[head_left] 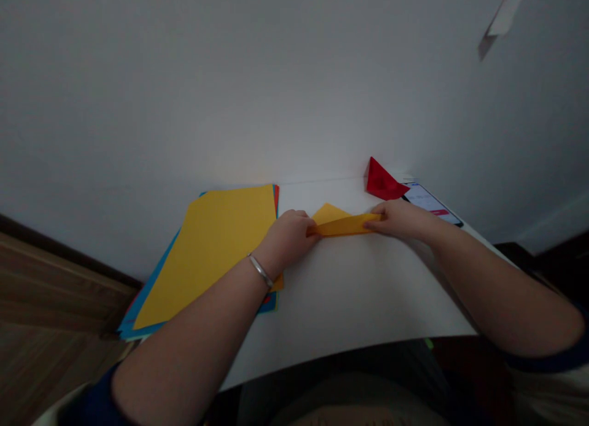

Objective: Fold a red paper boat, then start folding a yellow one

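Observation:
A folded yellow paper (343, 224) is stretched between my two hands over the white table. It has a peaked part at the back and a long folded band along the front. My left hand (294, 236), with a silver bangle at the wrist, pinches the band's left end. At the right end my right hand (391, 218) grips it between thumb and fingers. Behind my right hand stands a red folded paper boat (383, 182).
To the left lies a stack of coloured paper with a yellow sheet (214, 248) on top. A phone (430, 202) with a lit screen rests at the right. The white table (350, 297) meets a pale wall (276, 94); wooden furniture (55, 291) is at the far left.

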The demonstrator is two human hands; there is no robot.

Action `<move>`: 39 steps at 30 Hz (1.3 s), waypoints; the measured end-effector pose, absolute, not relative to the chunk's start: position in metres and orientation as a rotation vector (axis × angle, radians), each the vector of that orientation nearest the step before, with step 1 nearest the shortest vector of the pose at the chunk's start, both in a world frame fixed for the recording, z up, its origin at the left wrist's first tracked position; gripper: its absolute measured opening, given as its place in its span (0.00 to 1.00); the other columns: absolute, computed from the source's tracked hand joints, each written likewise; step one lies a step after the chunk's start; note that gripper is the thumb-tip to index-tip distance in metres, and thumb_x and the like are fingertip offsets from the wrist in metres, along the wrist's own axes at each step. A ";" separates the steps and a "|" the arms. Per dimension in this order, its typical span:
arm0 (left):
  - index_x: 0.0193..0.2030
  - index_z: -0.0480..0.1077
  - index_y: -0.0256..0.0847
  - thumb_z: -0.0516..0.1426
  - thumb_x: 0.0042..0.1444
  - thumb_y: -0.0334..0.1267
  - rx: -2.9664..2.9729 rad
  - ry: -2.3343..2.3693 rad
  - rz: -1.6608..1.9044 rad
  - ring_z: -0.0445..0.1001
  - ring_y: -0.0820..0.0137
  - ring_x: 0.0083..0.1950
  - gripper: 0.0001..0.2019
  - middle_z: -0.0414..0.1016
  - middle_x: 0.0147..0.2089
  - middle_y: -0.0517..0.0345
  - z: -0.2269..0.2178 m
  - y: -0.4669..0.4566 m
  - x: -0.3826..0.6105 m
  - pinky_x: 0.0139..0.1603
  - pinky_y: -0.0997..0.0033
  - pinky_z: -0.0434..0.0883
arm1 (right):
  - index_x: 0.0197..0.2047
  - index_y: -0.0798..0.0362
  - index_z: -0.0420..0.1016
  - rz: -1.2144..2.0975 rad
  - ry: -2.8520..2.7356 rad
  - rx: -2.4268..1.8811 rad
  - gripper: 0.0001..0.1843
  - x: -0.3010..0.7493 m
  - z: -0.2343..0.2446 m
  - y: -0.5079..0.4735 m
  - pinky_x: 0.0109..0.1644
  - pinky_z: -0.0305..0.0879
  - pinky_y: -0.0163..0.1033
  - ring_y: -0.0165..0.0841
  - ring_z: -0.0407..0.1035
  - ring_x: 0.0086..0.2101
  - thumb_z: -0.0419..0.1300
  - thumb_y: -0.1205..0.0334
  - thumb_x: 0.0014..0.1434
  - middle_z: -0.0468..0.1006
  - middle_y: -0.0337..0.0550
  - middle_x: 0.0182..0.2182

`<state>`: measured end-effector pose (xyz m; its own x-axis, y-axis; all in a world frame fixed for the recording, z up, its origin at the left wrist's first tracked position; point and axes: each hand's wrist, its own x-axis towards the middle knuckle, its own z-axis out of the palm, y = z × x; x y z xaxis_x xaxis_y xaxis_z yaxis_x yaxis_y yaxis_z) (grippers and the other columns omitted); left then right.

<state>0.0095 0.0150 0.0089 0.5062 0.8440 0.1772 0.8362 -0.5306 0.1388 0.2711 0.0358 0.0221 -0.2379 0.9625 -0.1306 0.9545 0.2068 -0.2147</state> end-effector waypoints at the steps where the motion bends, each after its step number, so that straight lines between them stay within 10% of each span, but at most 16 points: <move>1: 0.35 0.78 0.37 0.57 0.58 0.40 2.695 1.503 0.350 0.72 0.65 0.40 0.10 0.77 0.38 0.51 0.009 0.015 0.011 0.44 0.67 0.69 | 0.33 0.50 0.80 0.292 -2.433 -1.899 0.16 0.271 0.022 0.036 0.26 0.54 0.38 0.34 0.68 0.24 0.57 0.48 0.56 0.76 0.41 0.23; 7: 0.35 0.78 0.37 0.56 0.59 0.40 2.743 1.484 0.410 0.71 0.63 0.40 0.11 0.76 0.37 0.50 0.007 0.012 0.021 0.43 0.65 0.69 | 0.48 0.49 0.79 -0.138 -2.580 -1.218 0.17 0.257 0.015 0.032 0.47 0.61 0.45 0.41 0.71 0.42 0.61 0.58 0.55 0.81 0.45 0.42; 17: 0.39 0.78 0.37 0.56 0.60 0.36 2.766 1.282 0.435 0.73 0.65 0.43 0.10 0.77 0.40 0.50 0.005 0.017 0.025 0.49 0.66 0.68 | 0.36 0.50 0.81 -0.091 -2.714 -1.071 0.09 0.242 0.011 0.027 0.41 0.62 0.42 0.37 0.71 0.34 0.59 0.62 0.58 0.81 0.44 0.32; 24: 0.35 0.78 0.38 0.56 0.58 0.41 2.535 1.602 0.309 0.73 0.66 0.35 0.12 0.76 0.36 0.51 0.022 0.009 0.023 0.37 0.68 0.67 | 0.36 0.51 0.81 -0.241 -2.607 -1.193 0.08 0.241 0.008 0.031 0.61 0.55 0.49 0.36 0.71 0.33 0.61 0.59 0.57 0.81 0.41 0.27; 39: 0.43 0.77 0.39 0.59 0.54 0.45 2.556 1.621 0.249 0.74 0.63 0.41 0.15 0.77 0.41 0.50 0.021 0.020 0.012 0.40 0.69 0.67 | 0.32 0.46 0.82 -0.332 -2.408 -1.106 0.06 0.234 0.004 0.024 0.65 0.39 0.65 0.37 0.67 0.35 0.62 0.57 0.57 0.76 0.38 0.25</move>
<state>0.0117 0.0198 0.0210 0.4183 0.9046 0.0817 0.8875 -0.4262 0.1751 0.2340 0.0243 0.0036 -0.5667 0.6497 0.5067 0.7626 0.6464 0.0240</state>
